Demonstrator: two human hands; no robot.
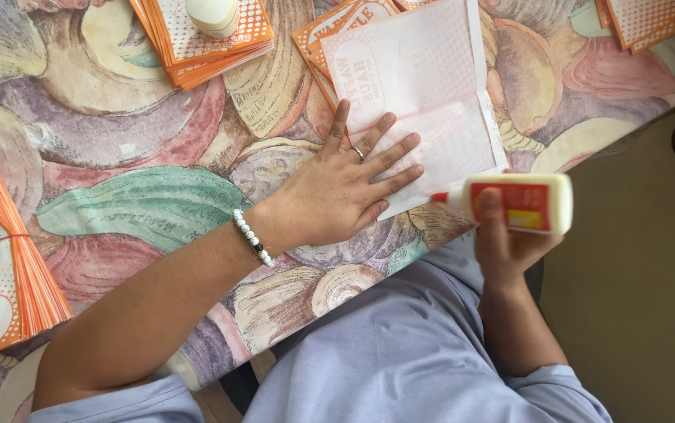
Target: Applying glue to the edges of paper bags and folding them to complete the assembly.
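My left hand (345, 188) lies flat, fingers spread, on the lower part of a folded white paper sheet (431, 86) with a faint dotted print, pinning it to the table. A ring is on one finger and a white bead bracelet circles the wrist. My right hand (506, 243) grips a white glue bottle (521, 202) with a red label, held sideways. Its red tip points left at the sheet's lower right edge.
The table wears a cloth (142, 149) printed with shells. Orange-and-white paper stacks lie at top left (204, 43), top right (651, 19) and the left edge (1, 266). A white rounded object (212, 16) rests on the top-left stack. Beige floor (635, 298) lies to the right.
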